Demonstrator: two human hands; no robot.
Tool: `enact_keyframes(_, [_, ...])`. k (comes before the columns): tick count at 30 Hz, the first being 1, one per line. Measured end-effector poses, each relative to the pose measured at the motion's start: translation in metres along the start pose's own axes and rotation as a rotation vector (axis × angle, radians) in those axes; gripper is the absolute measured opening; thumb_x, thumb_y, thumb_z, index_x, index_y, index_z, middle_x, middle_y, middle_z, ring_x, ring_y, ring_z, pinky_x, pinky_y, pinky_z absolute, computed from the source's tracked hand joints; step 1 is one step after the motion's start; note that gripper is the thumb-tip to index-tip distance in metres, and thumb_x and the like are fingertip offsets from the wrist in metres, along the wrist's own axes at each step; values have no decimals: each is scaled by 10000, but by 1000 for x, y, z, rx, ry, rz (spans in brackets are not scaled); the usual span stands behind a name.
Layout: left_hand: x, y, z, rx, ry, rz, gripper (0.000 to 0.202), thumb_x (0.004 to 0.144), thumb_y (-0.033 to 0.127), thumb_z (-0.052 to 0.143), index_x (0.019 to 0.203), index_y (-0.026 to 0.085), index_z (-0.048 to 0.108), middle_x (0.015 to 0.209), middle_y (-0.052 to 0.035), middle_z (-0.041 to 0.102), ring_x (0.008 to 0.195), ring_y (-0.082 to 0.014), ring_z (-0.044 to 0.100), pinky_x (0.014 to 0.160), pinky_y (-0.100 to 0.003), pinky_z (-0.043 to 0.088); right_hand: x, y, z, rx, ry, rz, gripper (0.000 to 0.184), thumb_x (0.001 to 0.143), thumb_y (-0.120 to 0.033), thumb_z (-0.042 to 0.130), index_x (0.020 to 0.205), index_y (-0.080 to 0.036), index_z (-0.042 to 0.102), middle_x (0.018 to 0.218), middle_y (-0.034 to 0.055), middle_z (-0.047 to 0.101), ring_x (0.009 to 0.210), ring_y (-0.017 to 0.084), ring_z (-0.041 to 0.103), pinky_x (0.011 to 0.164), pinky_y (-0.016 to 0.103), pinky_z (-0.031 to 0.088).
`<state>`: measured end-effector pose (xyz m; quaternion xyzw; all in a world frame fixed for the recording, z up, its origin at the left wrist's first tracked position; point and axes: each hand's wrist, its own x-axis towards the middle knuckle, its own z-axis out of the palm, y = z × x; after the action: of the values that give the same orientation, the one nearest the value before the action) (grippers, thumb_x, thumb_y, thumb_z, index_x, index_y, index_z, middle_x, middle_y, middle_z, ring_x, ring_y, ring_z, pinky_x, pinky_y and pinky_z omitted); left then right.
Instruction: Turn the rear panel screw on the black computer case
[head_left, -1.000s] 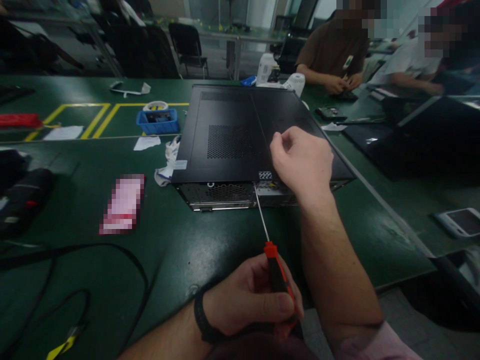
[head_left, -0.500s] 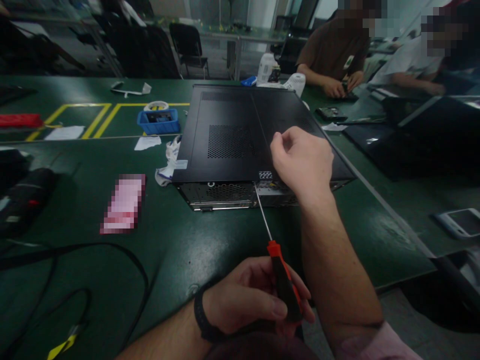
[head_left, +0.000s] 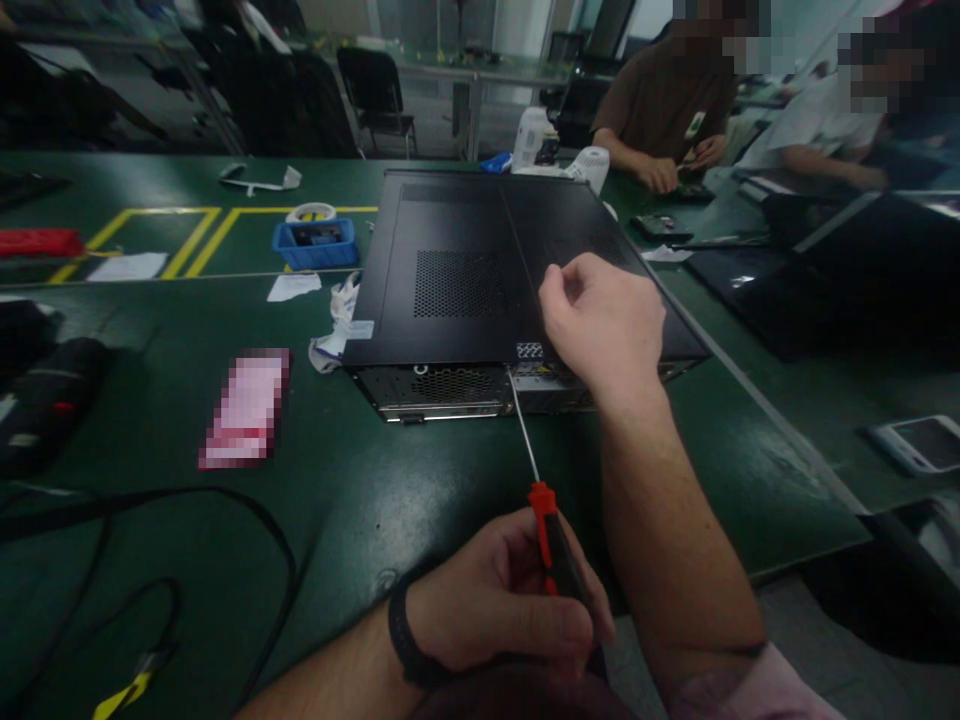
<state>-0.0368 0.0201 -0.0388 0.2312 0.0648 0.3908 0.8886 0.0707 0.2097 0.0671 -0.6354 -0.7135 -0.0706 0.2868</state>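
Observation:
A screwdriver point(head_left: 559, 550) with a red and black handle is in my left hand point(head_left: 502, 610), the fingers and thumb closed round the handle. Its thin metal shaft runs forward to the rear panel of a black desktop computer case point(head_left: 457, 220), and the tip meets the panel just under the top cover's edge. The case lies flat on the table. Over its top cover, near the right rear edge, rests my right hand point(head_left: 607, 320), curled closed with the back of the hand up. Whatever its fingers may hold is hidden.
On the green table point(head_left: 337, 450) lie a blurred pink phone-like object point(head_left: 246, 410) and black cables point(head_left: 255, 510). A blue bin point(head_left: 316, 245) and crumpled plastic wrap point(head_left: 341, 320) are left of the case. A silver phone point(head_left: 919, 442) lies right. Two people sit across.
The screwdriver handle has turned within my left hand, and my thumb has shifted a little to the right. The tip stays at the panel. My right hand keeps its place.

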Motion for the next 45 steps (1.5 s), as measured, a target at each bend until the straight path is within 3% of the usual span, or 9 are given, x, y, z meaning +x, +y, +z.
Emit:
enact_keyframes(7, [0,-2,-2,-63,34,-39,465,667,269,994,948,156,641,781,-3,720,484,-46,579,455,-152,461,0,0,1,-7,18,-8,388,1012,-487,460,921,-225,731,876,109,747,810,264,639,774,409,470])
enact_keyframes(12, [-1,6,5,-55,37,-54,368,757,342,933,955,121,716,783,-34,715,517,-75,624,473,-173,467,0,0,1,-10,26,-5,378,1008,-483,463,923,-231,732,876,89,735,806,252,630,788,408,470])
enact_keyframes(17, [-2,11,8,-100,49,-88,371,710,287,942,964,105,742,811,-61,731,554,-104,668,498,-189,503,0,-1,0,-1,15,11,373,1005,-485,466,914,-231,722,859,96,723,817,266,635,799,417,462])
enact_keyframes(28, [1,3,4,-72,-27,-6,334,840,314,876,972,163,608,818,-54,768,498,-92,664,453,-156,494,0,-2,-1,-12,21,5,355,1002,-467,480,911,-228,726,863,98,731,814,261,622,780,400,447])
enact_keyframes(37, [0,6,7,-136,0,-61,350,770,292,908,1023,98,762,846,-80,762,555,-103,669,513,-197,509,0,-1,0,-4,20,4,369,1006,-483,466,914,-231,719,859,92,725,816,265,634,793,412,461])
enact_keyframes(45, [-1,5,5,-16,32,-44,359,787,337,918,956,142,668,788,-11,697,492,-67,607,458,-175,450,0,-1,0,-14,-2,11,372,1018,-477,461,936,-220,718,877,103,731,824,268,644,809,423,473])
